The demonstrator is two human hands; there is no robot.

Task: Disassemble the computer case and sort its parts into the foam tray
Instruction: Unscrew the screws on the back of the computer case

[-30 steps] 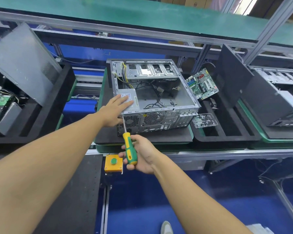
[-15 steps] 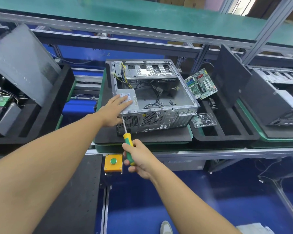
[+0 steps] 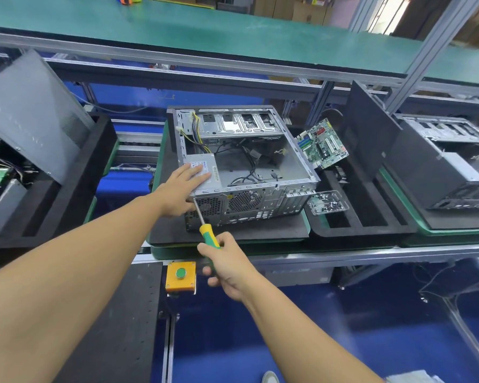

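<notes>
- Here the computer case [image 3: 260, 203] lies open on a black pad [image 3: 233, 233], with its rear panel towards the person.
- The left hand [image 3: 181, 186] rests flat, fingers straight, on the power supply [image 3: 205, 161] inside the case.
- The right hand [image 3: 227, 264] grips the handle of a screwdriver [image 3: 209, 234]; the tip touches the rear panel, just under the left hand.
- The foam tray [image 3: 393, 211] stands just right of the case and holds a motherboard [image 3: 322, 143] and a clear box [image 3: 328, 204].
</notes>
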